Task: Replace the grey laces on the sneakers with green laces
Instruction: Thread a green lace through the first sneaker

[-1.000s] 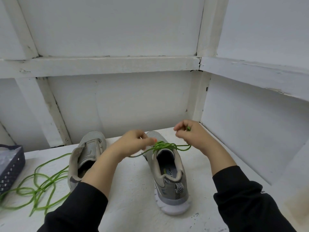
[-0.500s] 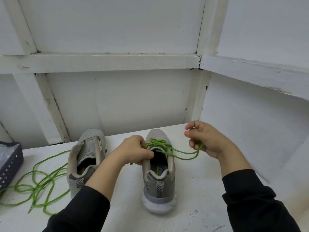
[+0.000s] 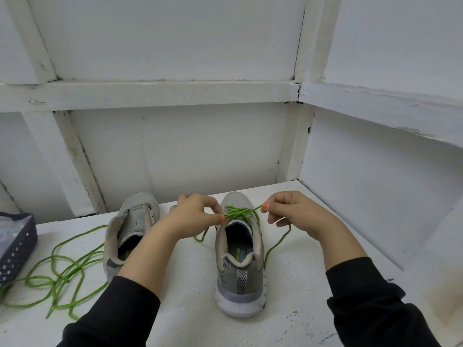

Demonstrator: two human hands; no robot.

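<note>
Two grey sneakers stand on the white table, heels toward me. The right sneaker carries a green lace threaded across its top. My left hand pinches that lace at the tongue between thumb and forefinger. My right hand pinches the lace's other side just right of the shoe, and a loose strand hangs from it down to the table. The left sneaker has no lace in it, and my left forearm crosses in front of it.
A second green lace lies tangled on the table at the left. A dark perforated basket sits at the far left edge. White panelled walls close in behind and along the right side of the table.
The right sneaker has straightened, heel toward me. My right hand has come back in toward the shoe's top, and both hands now pinch the green lace close together over the tongue.
</note>
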